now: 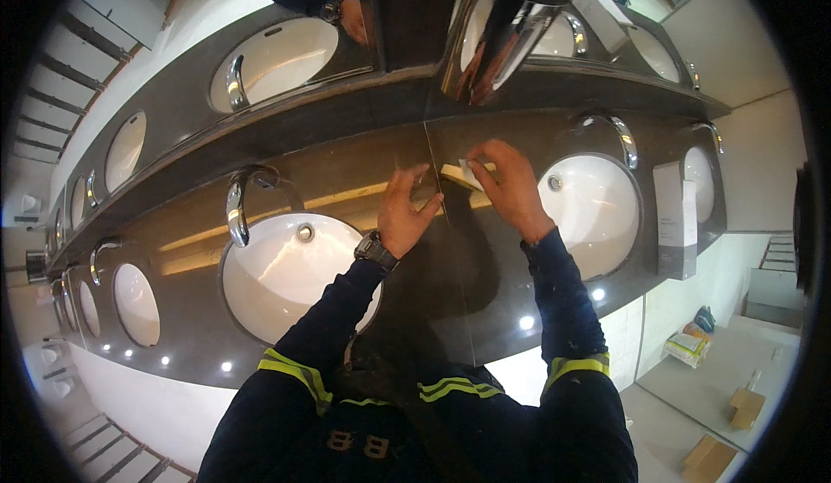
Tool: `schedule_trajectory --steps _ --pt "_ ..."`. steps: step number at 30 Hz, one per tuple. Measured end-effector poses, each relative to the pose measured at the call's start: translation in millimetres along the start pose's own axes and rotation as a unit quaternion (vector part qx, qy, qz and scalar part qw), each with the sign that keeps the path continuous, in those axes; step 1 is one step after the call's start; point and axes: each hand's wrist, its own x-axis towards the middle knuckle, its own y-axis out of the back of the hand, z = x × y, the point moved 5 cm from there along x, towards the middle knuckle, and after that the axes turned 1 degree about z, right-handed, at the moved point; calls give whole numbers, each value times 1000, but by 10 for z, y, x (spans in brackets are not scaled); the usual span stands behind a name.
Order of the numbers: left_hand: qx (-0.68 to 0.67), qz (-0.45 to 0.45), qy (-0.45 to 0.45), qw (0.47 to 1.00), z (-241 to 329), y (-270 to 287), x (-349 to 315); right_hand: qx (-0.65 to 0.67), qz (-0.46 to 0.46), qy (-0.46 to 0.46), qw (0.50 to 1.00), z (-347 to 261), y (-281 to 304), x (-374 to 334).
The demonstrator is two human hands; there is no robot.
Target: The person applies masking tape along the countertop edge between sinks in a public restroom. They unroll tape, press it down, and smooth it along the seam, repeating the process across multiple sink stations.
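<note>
Over the dark countertop (433, 310), between two white basins, both of my hands are raised. My left hand (405, 212), with a watch (376, 251) on its wrist, is open, its thumb and fingers apart and nothing seen in them. To its right, my right hand (512, 187) pinches a small white piece (468, 170) between thumb and fingers; its exact kind is too small to tell. Just below that piece shows a pale yellow strip (459, 177), partly hidden by the right hand. I cannot tell whether it is held or lies on the counter.
The left basin (277, 288) has a chrome tap (237, 210); the right basin (593, 215) has another tap (625, 141). A tall white box (673, 219) stands right of that basin. A chrome cylinder (498, 37) hangs ahead, before the mirror (173, 128). Cardboard pieces (746, 407) lie on the floor.
</note>
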Motion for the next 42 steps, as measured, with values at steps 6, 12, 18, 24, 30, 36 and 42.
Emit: schedule_trajectory --steps 6,12,18,24,30,36,42 --pt "-48 -14 -99 994 723 227 -65 -5 63 29 998 -1052 822 -179" --pt "-23 11 -271 962 1813 707 -158 -13 127 85 988 -2006 1555 -365" --pt "-43 -182 -284 940 2357 856 -608 -13 192 96 976 -2713 1997 -812" --pt "-225 -116 -264 931 2998 990 -1201 32 211 168 962 -3206 2412 -1208" --pt "-163 -92 -360 914 3632 869 -1642 37 208 212 954 -3482 2855 -1674" --pt "-145 -98 -302 937 3835 566 -1967 19 225 258 939 -3595 3197 -2177" --pt "-130 -80 -301 941 3960 334 -2332 14 299 321 899 -3528 3498 -2571"
